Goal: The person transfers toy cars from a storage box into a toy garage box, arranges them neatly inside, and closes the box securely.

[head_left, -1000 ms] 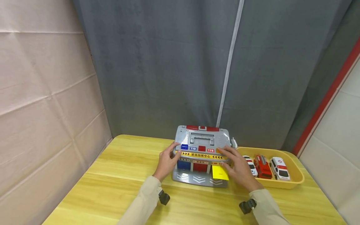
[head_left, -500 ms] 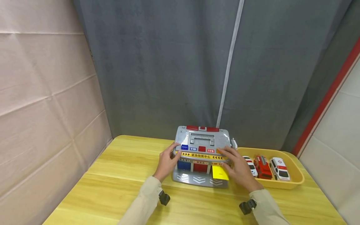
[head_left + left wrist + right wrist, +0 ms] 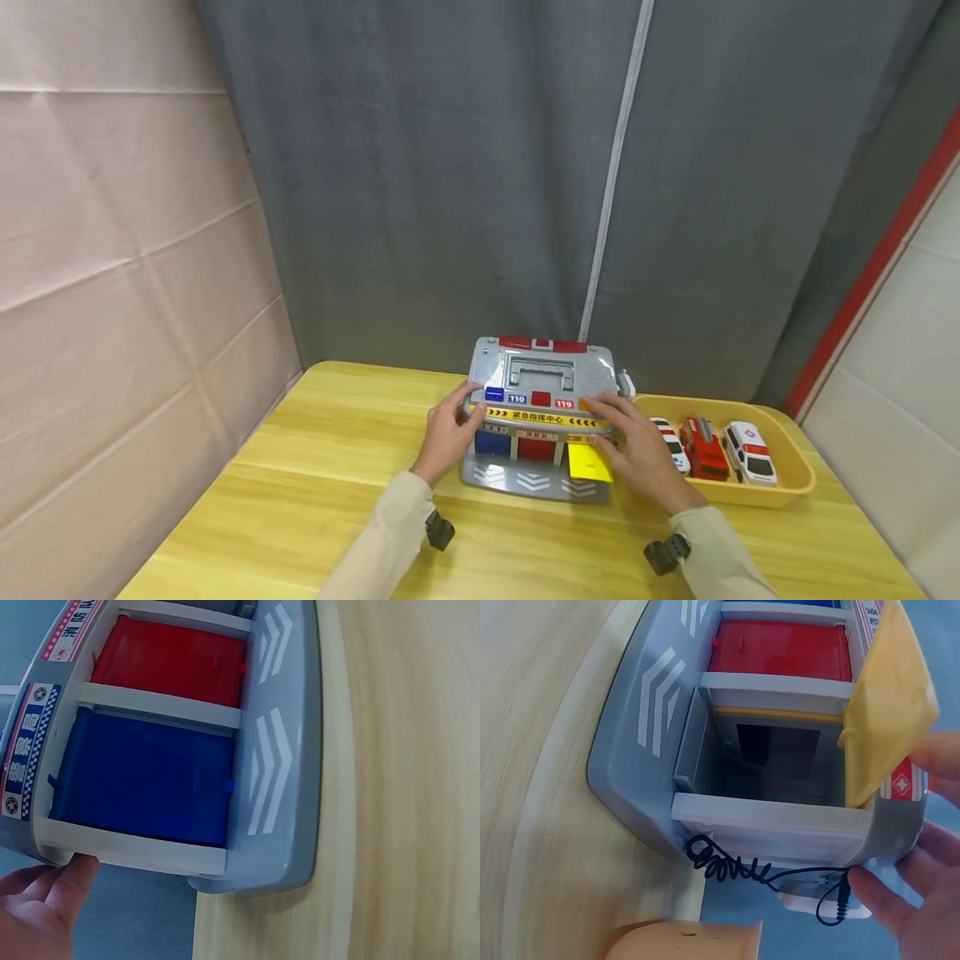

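Note:
A grey toy garage (image 3: pixel 531 482) stands in front of me, with the blue door (image 3: pixel 146 776) and the red door (image 3: pixel 176 660) down. Its yellow door (image 3: pixel 892 697) is swung up, and the bay (image 3: pixel 776 761) behind it shows a dark inside. My left hand (image 3: pixel 444 433) grips the garage's left end, fingertips at the roof edge beside the blue button (image 3: pixel 493 393). At the right end my right hand (image 3: pixel 641 454) holds the front corner, fingers on the roof at the orange button and one digit close to the raised yellow door.
A yellow bin (image 3: pixel 791 479) right of the garage holds a red fire engine (image 3: pixel 705 450), a white ambulance (image 3: pixel 750 454) and another white toy car (image 3: pixel 672 446). A coiled black cord (image 3: pixel 727 862) hangs at the garage's right side. A grey curtain (image 3: pixel 450 183) stands behind the table (image 3: pixel 300 500).

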Motion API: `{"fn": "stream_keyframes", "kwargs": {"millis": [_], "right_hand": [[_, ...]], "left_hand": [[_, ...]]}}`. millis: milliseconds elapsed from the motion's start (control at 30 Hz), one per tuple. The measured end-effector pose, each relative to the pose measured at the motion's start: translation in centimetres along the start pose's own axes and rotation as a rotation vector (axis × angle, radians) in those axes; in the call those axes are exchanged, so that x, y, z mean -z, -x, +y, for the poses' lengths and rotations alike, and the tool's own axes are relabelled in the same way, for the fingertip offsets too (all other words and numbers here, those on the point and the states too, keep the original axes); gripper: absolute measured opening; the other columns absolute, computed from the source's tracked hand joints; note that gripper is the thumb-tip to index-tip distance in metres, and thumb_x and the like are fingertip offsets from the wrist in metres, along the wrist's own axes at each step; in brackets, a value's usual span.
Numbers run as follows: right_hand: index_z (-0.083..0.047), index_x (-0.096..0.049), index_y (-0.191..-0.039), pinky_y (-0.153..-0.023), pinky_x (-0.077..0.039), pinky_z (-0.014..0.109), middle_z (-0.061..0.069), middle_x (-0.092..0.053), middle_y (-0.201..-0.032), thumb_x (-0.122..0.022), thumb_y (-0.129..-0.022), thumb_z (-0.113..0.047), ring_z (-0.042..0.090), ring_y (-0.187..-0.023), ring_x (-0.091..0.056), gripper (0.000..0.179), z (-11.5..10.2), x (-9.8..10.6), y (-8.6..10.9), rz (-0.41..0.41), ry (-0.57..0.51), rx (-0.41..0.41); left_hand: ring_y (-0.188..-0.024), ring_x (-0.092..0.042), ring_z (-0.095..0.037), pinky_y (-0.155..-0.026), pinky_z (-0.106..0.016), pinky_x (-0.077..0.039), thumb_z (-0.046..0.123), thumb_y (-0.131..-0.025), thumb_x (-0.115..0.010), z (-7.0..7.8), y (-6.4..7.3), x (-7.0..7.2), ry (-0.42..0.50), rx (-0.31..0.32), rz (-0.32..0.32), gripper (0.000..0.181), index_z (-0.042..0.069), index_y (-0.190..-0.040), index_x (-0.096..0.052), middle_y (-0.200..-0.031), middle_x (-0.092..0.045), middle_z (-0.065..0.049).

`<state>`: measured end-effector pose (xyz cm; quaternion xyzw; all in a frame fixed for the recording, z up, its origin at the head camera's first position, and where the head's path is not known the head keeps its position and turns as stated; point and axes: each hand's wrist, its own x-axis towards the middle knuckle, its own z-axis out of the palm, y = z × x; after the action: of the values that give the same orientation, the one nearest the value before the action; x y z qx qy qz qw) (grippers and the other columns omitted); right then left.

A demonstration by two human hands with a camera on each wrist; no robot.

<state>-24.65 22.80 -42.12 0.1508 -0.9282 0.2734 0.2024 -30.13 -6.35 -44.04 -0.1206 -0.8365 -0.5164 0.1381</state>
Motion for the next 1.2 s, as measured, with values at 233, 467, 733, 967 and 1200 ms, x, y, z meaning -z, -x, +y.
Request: {"fn": "stream_keyframes", "kwargs": {"millis": [233,467,733,967,1200], "right_hand": [[-0.021,-0.056,-0.144,-0.107,-0.043,0.072,0.019,-0.050,-0.151,-0.075,-0.089,-0.013,0.046,-0.135,-0.050,0.059,0.0,1.0,0.0,-0.050,0.033,0.004],[-0.025,-0.050,-0.148,-0.108,-0.047,0.067,0.014,-0.050,-0.153,-0.075,-0.090,-0.020,0.041,-0.137,-0.051,0.063,0.8,1.5,0.2,-0.084,0.077,0.063],[-0.021,-0.048,-0.149,-0.113,-0.043,0.066,0.013,-0.050,-0.154,-0.075,-0.090,-0.023,0.040,-0.140,-0.049,0.065,1.2,2.2,0.6,-0.084,0.087,0.044],[-0.018,-0.046,-0.151,-0.111,-0.044,0.065,0.016,-0.049,-0.154,-0.075,-0.090,-0.023,0.042,-0.137,-0.050,0.068,1.8,2.8,1.0,-0.046,0.085,0.028],[-0.015,-0.044,-0.152,-0.111,-0.042,0.068,0.019,-0.049,-0.153,-0.073,-0.091,-0.020,0.044,-0.137,-0.049,0.068,2.6,3.4,1.2,-0.036,0.069,0.001]], "left_hand": [[-0.090,-0.062,-0.018,-0.084,-0.034,-0.062,0.028,-0.097,-0.062,0.1,0.0,-0.3,-0.015,0.000,0.004,0.034,0.022,-0.130,-0.065,-0.147,-0.057,-0.014],[-0.091,-0.060,-0.017,-0.084,-0.031,-0.060,0.027,-0.097,-0.062,0.1,0.0,-0.4,-0.019,0.009,0.000,0.034,0.021,-0.131,-0.064,-0.150,-0.055,-0.013],[-0.083,-0.059,-0.016,-0.072,-0.024,-0.056,0.027,-0.098,-0.062,0.2,0.0,-0.4,-0.020,0.011,-0.010,0.034,0.021,-0.131,-0.064,-0.143,-0.059,-0.013],[-0.135,-0.055,-0.036,-0.108,-0.049,-0.054,0.027,-0.099,-0.060,0.2,0.1,-0.4,0.006,0.016,-0.016,0.035,0.021,-0.133,-0.062,-0.155,-0.047,-0.016],[-0.136,-0.054,-0.038,-0.107,-0.050,-0.054,0.027,-0.098,-0.060,0.2,0.1,-0.2,0.009,0.006,-0.003,0.034,0.020,-0.132,-0.063,-0.155,-0.047,-0.018]]}}
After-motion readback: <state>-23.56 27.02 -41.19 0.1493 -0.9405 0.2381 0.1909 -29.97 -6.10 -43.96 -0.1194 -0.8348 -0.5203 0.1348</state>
